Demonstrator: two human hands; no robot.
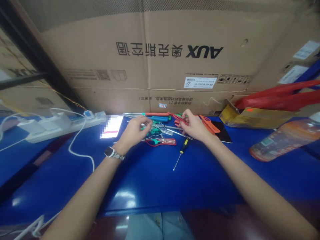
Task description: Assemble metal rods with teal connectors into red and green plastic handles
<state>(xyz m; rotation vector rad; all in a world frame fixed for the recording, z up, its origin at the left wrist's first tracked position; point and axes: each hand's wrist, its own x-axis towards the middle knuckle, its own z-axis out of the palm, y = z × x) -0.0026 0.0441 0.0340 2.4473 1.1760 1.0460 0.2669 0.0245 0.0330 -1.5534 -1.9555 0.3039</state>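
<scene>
While reaching over heaped tools [165, 141], curling left hand [141, 128] above green pieces [153, 131], cannot tell if gripping; pinching red pieces [177, 120] with right hand [193, 126], probably for finer control.

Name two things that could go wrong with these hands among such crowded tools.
The left hand might nudge the lit phone lying close beside it. The right hand could bump the black-and-yellow screwdriver lying near it and perhaps set it rolling.

left hand [140, 129] at tool pile [156, 131] | right hand [192, 126] at red cord [177, 119] | black-yellow screwdriver [184, 146] on blue table [160, 183]
</scene>
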